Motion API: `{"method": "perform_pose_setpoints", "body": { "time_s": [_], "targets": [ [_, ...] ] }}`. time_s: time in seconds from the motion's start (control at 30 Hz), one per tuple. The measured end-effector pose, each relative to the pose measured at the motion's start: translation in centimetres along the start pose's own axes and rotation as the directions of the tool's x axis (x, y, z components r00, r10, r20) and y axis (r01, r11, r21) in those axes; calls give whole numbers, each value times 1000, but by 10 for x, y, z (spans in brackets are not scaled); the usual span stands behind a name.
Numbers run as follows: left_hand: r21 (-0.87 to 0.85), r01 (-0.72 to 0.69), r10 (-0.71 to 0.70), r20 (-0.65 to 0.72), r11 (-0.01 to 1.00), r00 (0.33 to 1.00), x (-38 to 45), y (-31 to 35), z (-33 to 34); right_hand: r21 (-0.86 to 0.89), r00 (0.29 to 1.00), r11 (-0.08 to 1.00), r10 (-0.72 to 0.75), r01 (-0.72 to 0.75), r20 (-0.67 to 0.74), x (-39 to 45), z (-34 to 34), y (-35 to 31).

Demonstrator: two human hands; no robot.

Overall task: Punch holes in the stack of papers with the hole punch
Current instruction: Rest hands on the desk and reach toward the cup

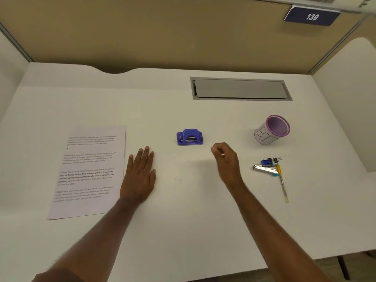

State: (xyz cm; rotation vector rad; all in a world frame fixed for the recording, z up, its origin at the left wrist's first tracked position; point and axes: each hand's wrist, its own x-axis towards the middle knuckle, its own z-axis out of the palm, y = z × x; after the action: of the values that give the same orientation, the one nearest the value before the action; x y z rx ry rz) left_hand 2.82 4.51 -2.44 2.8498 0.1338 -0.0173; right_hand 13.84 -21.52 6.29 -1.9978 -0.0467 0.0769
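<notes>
A stack of printed white papers [89, 169] lies flat on the white desk [183, 220] at the left. A small blue hole punch [189, 137] sits at the desk's middle, apart from the papers. My left hand [140, 174] rests flat on the desk with straight fingers, just right of the papers' edge. Hovering right of and slightly nearer than the punch, my right hand [225, 159] has curled fingers and holds nothing I can see.
A purple-rimmed pen cup [271, 130] stands at the right. Near it lie a metal stapler remover with binder clips [266, 165] and a pen [282, 184]. A grey cable hatch [240, 89] is set into the desk's back. Partition walls enclose the desk.
</notes>
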Motion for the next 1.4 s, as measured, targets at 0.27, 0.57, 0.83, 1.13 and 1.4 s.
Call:
{"method": "perform_pose_setpoints", "body": {
  "time_s": [0.27,0.57,0.83,1.13,1.4],
  "targets": [
    [1,-4,4,-17,1000,1000,2,0,4,-309,857,931,9,-195,-516,109,-160,2],
    [-8,-9,9,-21,1000,1000,2,0,3,-506,870,800,40,-322,-492,132,-173,9],
    [-11,-11,10,-23,1000,1000,2,1,2,-530,888,790,39,-308,-459,134,-174,6],
    [-9,-9,9,-9,1000,1000,2,0,2,-536,859,775,17,-335,-511,129,-167,13],
    [-15,-5,5,6,1000,1000,4,6,-4,-410,887,907,-267,99,-376,81,-106,-13]
  ]
}}
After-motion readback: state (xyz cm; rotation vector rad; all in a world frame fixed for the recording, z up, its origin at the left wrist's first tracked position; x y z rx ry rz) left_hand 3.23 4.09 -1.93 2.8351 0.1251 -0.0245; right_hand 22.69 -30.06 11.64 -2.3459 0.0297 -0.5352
